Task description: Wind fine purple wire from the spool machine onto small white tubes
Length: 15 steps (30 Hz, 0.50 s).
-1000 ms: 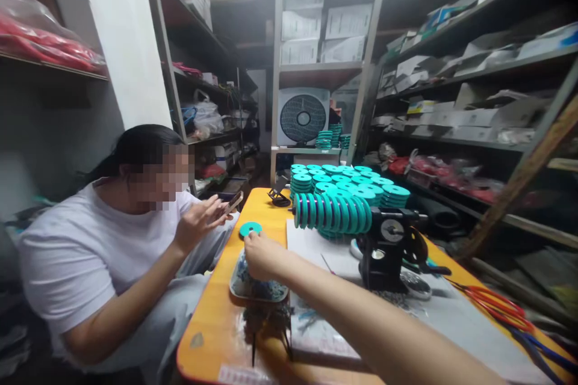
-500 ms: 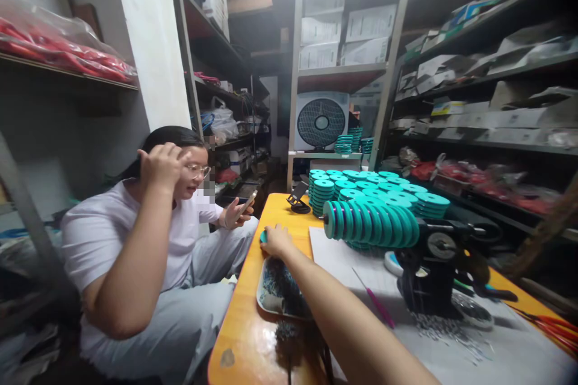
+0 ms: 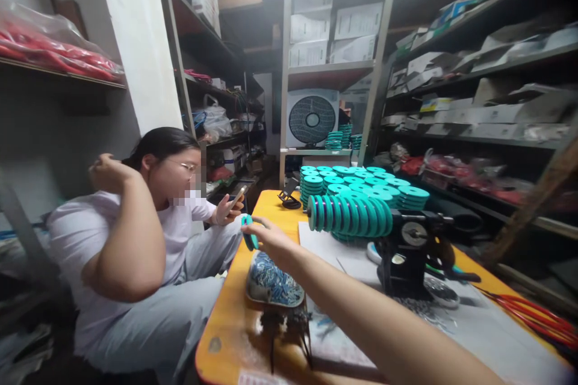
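Now the spool [image 3: 250, 241] is being pinched by the right hand [image 3: 276, 243], at eleven o'clock from the tray [image 3: 270, 302], seemingly light, stiff, best gripped by its rim.

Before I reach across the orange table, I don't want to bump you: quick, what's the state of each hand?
Left hand: not in view, cannot be told.
Right hand: closed, holding a teal spool.
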Motion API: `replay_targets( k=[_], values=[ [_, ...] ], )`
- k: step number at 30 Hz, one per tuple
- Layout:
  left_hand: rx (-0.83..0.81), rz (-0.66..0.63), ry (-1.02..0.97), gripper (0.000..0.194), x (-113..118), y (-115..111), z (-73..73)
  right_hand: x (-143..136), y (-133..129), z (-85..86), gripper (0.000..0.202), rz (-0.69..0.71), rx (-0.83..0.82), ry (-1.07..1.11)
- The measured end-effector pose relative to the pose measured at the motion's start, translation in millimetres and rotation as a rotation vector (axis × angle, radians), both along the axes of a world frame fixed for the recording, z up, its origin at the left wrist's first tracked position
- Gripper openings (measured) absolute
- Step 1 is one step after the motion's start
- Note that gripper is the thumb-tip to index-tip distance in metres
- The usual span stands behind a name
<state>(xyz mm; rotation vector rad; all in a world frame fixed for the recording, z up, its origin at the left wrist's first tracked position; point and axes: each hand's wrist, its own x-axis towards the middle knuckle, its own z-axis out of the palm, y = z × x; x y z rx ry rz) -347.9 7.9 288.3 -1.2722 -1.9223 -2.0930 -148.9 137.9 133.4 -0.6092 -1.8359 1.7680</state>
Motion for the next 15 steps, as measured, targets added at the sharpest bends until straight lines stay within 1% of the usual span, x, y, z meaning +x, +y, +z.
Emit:
replay_targets(
  k=[2,5,6,7,9,10,12,14,15],
  values=[
    [-0.032,-0.054,0.029,0.043,8,1,-8.3,31,-17,6.9,0.043,0.107,-0.074,0.058],
    [-0.076,-0.149,0.067,0.041,28,11,-32.2,81,-35,8.9,0.055,0.219,-0.148,0.119],
    [-0.089,-0.186,0.079,0.038,37,16,-42.1,98,-40,7.0,0.062,0.242,-0.161,0.133],
    [-0.098,-0.219,0.086,0.040,47,22,-52.2,114,-45,3.9,0.067,0.259,-0.167,0.145],
    [-0.104,-0.276,0.084,0.041,67,34,-71.3,147,-53,-6.0,0.069,0.286,-0.132,0.217],
    [-0.094,-0.285,0.067,0.045,77,40,-80.2,162,-58,-12.6,0.067,0.282,-0.091,0.238],
    [-0.071,-0.308,0.017,0.044,100,48,-97.3,189,-66,-28.8,0.070,0.182,-0.033,0.256],
    [-0.065,-0.338,-0.052,0.046,129,47,-116.9,210,-74,-48.6,0.071,0.048,-0.047,0.252],
    [-0.073,-0.357,-0.090,0.047,146,42,-128.7,218,-79,-59.5,0.069,-0.013,-0.084,0.256]
  ],
)
